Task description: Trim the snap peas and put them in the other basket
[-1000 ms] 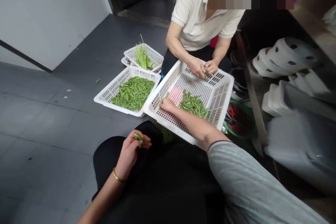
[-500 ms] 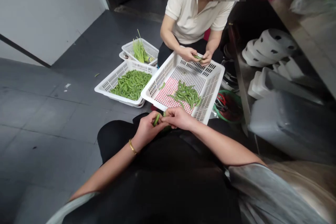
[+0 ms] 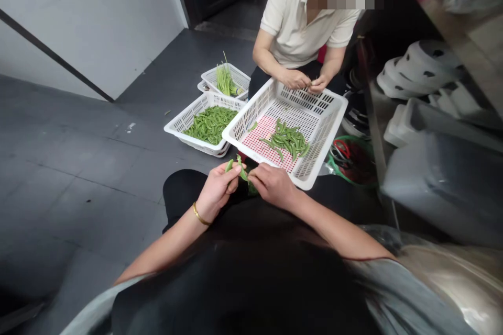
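Note:
My left hand (image 3: 218, 186) is closed on green pea pods (image 3: 241, 169), one upright between thumb and fingers and another beside it. My right hand (image 3: 271, 183) pinches at the lower end of the upright pod; its fingertips are close together and partly hidden. Just beyond my hands, a large white slotted basket (image 3: 334, 138) holds a small heap of pea pods (image 3: 288, 138) on its red and white perforated bottom. To its left, a second white basket (image 3: 176, 128) carries a bigger heap of pods (image 3: 212, 123).
Facing me, a co-worker in a cream shirt (image 3: 294, 15) works with both hands (image 3: 306, 81) over the large basket's far rim. Behind the left basket stands a basket of long green stalks (image 3: 226, 81). Grey bins (image 3: 444, 183) and white containers (image 3: 424, 68) line the right side.
The view has shifted, so the baskets appear farther right. My hands have moved slightly apart, and a pod now stands upright between them. The co-worker's hands have shifted a little.

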Motion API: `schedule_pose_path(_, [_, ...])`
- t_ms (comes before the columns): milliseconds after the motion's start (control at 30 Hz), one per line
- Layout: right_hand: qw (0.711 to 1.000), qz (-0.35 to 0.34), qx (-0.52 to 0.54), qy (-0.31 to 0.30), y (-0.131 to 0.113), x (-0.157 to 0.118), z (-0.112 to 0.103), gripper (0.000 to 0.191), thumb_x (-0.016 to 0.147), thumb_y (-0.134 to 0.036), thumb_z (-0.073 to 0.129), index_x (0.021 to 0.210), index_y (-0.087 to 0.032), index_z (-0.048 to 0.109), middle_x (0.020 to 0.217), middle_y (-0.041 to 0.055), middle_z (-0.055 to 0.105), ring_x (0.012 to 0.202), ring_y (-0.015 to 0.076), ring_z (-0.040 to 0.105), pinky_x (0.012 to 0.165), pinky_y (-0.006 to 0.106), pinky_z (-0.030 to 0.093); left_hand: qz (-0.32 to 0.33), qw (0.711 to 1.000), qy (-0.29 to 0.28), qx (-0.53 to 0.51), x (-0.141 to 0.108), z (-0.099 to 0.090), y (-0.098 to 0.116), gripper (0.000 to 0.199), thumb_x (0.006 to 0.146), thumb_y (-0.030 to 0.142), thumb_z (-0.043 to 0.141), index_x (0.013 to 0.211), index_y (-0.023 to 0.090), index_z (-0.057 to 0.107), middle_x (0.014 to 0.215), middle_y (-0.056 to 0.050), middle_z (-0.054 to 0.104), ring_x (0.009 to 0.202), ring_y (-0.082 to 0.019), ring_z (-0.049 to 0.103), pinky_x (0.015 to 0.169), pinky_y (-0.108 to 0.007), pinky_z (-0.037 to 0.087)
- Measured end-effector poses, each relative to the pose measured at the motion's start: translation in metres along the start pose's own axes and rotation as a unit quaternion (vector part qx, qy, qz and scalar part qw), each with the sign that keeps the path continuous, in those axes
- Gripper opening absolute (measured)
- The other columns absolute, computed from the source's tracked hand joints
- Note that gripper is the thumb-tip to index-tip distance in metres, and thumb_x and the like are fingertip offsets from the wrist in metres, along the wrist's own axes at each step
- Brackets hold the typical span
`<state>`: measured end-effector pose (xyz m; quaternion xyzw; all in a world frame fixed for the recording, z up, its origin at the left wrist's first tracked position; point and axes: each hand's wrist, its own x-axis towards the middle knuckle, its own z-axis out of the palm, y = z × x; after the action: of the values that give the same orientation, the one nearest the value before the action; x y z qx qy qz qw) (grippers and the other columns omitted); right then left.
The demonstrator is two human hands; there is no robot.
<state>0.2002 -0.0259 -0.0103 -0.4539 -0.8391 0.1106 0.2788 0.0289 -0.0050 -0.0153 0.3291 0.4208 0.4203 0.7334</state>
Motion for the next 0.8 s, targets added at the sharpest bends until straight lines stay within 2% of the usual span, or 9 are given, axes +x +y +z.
schedule_pose_path(233, [0.999, -0.046, -0.008, -0.015, -0.002, -0.004, 0.004, 0.031, 0.095, -0.031, 0.04, 0.077, -0.015, 0.061, 0.069, 0.0051, 0.058, 0.065, 0.0137, 0.053, 0.061, 0.025, 0.039, 0.043, 0.998, 0.036, 0.04, -0.006, 0.002, -0.007, 0.022, 0.073, 0.03, 0.072, 0.078, 0.012, 0.062, 0.04, 0.008, 0.04, 0.033, -0.001, 0.025, 0.036, -0.018, 0.011])
schedule_pose_path(300, [0.993, -0.046, 0.089, -0.056, -0.003, -0.001, 0.002, 0.031, 0.095, -0.026, 0.04, 0.073, -0.015, 0.06, 0.07, 0.0045, 0.058, 0.067, 0.0126, 0.054, 0.063, 0.023, 0.041, 0.015, 0.998, 0.02, 0.06, -0.007, 0.003, -0.006, 0.023, 0.07, 0.031, 0.073, 0.076, 0.012, 0.061, 0.04, 0.008, 0.039, 0.033, -0.001, 0.025, 0.036, -0.017, 0.012])
schedule_pose_path(367, [0.963, -0.038, 0.236, -0.12, -0.001, 0.001, -0.003, 0.028, 0.093, -0.027, 0.045, 0.073, -0.015, 0.06, 0.07, 0.0029, 0.06, 0.066, 0.0111, 0.056, 0.063, 0.022, 0.043, -0.041, 0.996, -0.033, 0.072, -0.008, 0.002, -0.004, 0.025, 0.067, 0.031, 0.075, 0.072, 0.011, 0.061, 0.041, 0.008, 0.04, 0.033, 0.0, 0.025, 0.036, -0.016, 0.013])
schedule_pose_path(433, [0.918, 0.028, 0.362, -0.163, 0.01, 0.001, -0.012, 0.026, 0.09, -0.034, 0.051, 0.074, -0.015, 0.061, 0.067, 0.0012, 0.06, 0.061, 0.0105, 0.057, 0.06, 0.022, 0.044, -0.099, 0.987, -0.1, 0.074, -0.008, -0.001, -0.001, 0.025, 0.065, 0.03, 0.076, 0.072, 0.011, 0.062, 0.046, 0.005, 0.047, 0.034, 0.0, 0.025, 0.036, -0.016, 0.014])
schedule_pose_path(533, [0.881, 0.192, 0.422, -0.09, 0.036, -0.004, -0.037, 0.031, 0.085, -0.045, 0.054, 0.077, -0.016, 0.06, 0.06, -0.0004, 0.059, 0.053, 0.0111, 0.056, 0.053, 0.023, 0.045, -0.138, 0.977, -0.144, 0.072, -0.006, -0.01, 0.005, 0.023, 0.067, 0.029, 0.073, 0.078, 0.01, 0.066, 0.058, -0.001, 0.058, 0.034, 0.002, 0.024, 0.036, -0.017, 0.012])
schedule_pose_path(600, [0.89, 0.227, 0.388, -0.079, 0.05, -0.007, -0.057, 0.033, 0.084, -0.047, 0.055, 0.077, -0.016, 0.061, 0.059, -0.0003, 0.058, 0.053, 0.0117, 0.055, 0.054, 0.024, 0.045, -0.147, 0.976, -0.143, 0.07, -0.004, -0.015, 0.007, 0.02, 0.07, 0.027, 0.07, 0.081, 0.009, 0.068, 0.059, -0.002, 0.058, 0.035, 0.002, 0.022, 0.036, -0.018, 0.011])
schedule_pose_path(667, [0.919, 0.177, 0.307, -0.173, 0.052, -0.007, -0.069, 0.03, 0.083, -0.046, 0.058, 0.084, -0.016, 0.064, 0.062, 0.0002, 0.06, 0.055, 0.012, 0.056, 0.055, 0.024, 0.044, -0.152, 0.975, -0.147, 0.07, -0.003, -0.018, 0.009, 0.019, 0.071, 0.025, 0.068, 0.081, 0.01, 0.069, 0.057, -0.001, 0.056, 0.035, 0.001, 0.021, 0.036, -0.018, 0.01])
schedule_pose_path(733, [0.951, 0.107, 0.191, -0.219, 0.04, -0.003, -0.068, 0.031, 0.083, -0.042, 0.06, 0.102, -0.018, 0.064, 0.074, 0.0021, 0.064, 0.063, 0.0131, 0.058, 0.06, 0.024, 0.043, -0.152, 0.973, -0.15, 0.085, -0.002, -0.018, 0.011, 0.019, 0.07, 0.023, 0.068, 0.082, 0.01, 0.069, 0.055, -0.001, 0.056, 0.035, 0.0, 0.023, 0.036, -0.019, 0.01])
schedule_pose_path(800, [0.977, 0.048, 0.074, -0.195, 0.021, 0.003, -0.055, 0.033, 0.088, -0.039, 0.055, 0.114, -0.02, 0.059, 0.088, 0.0051, 0.065, 0.074, 0.0145, 0.059, 0.065, 0.025, 0.042, -0.143, 0.972, -0.149, 0.11, -0.002, -0.017, 0.012, 0.017, 0.069, 0.024, 0.068, 0.08, 0.01, 0.069, 0.054, 0.0, 0.056, 0.035, -0.001, 0.025, 0.036, -0.019, 0.01])
